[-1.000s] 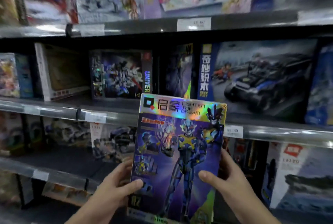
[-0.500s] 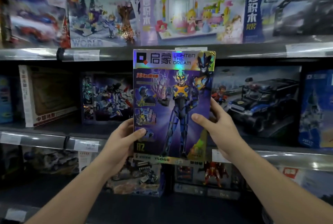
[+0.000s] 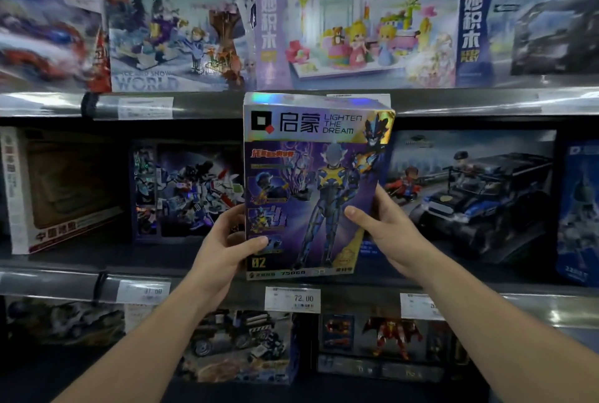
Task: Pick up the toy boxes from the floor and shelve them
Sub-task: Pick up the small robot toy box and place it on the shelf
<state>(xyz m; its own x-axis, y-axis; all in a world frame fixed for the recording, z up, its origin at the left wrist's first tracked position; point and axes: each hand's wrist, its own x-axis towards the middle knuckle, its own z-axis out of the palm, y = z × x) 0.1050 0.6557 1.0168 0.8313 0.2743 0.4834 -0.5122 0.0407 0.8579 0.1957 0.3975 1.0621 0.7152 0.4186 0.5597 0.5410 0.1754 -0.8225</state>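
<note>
Shelves (image 3: 486, 104) packed with toys fill the wall; middle shelf (image 3: 64, 282) shows a dark gap between robot box (image 3: 188, 188) and truck box (image 3: 470, 195). Purple toy box (image 3: 311, 182) upright at that gap, above the front edge. Left hand (image 3: 223, 250) and right hand (image 3: 385, 234) clamp its sides.

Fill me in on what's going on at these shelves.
A person holds a purple robot-figure toy box upright in both hands, left hand on its lower left edge, right hand on its right edge. It is raised at the middle shelf, between a mecha box and a police-truck box, not yet set down.
</note>
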